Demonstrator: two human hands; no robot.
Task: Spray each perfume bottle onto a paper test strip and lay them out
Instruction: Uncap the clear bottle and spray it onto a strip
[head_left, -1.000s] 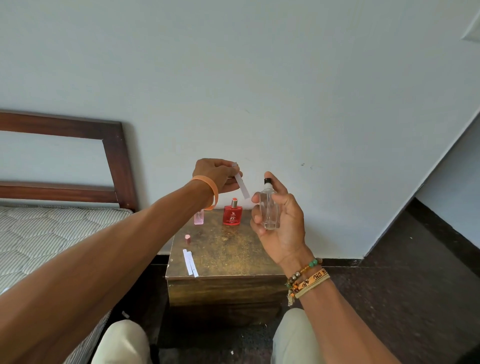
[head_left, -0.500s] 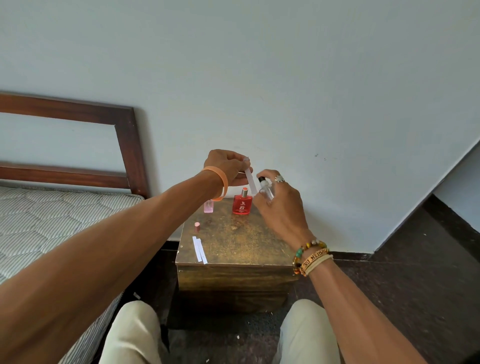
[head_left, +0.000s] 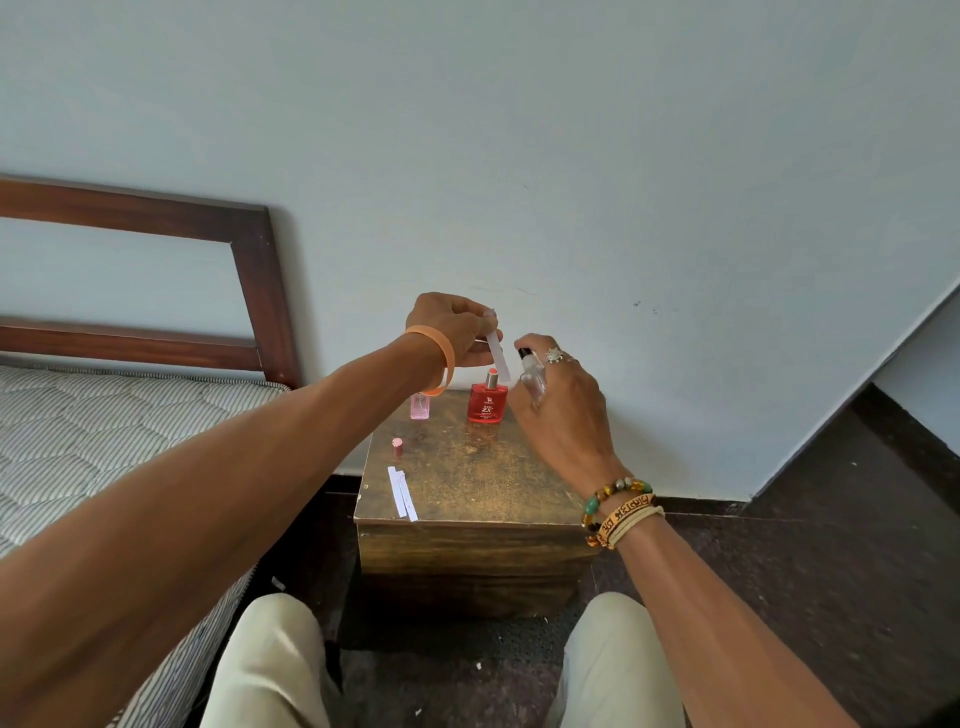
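My left hand (head_left: 453, 326) pinches a white paper test strip (head_left: 497, 352) that hangs down and to the right, above the back of the small wooden table (head_left: 467, 483). My right hand (head_left: 563, 400) grips a clear perfume bottle (head_left: 532, 375), tilted with its black nozzle close to the strip and a finger on top. A red perfume bottle (head_left: 487, 402) stands at the table's back, just below the strip. A small pink bottle (head_left: 420, 406) stands to its left, partly behind my wristband. Its pink cap (head_left: 397, 447) stands apart nearer me. Two white strips (head_left: 401, 492) lie side by side on the table's front left.
A bed with a striped mattress (head_left: 104, 447) and dark wooden headboard (head_left: 254, 291) sits close on the left of the table. A pale wall runs behind. My knees (head_left: 613, 660) in light trousers are below the table's front, over dark flooring.
My right hand turned over and brought the clear bottle from upright, palm facing me, to tilted with its nozzle next to the strip. The view shifted slightly.
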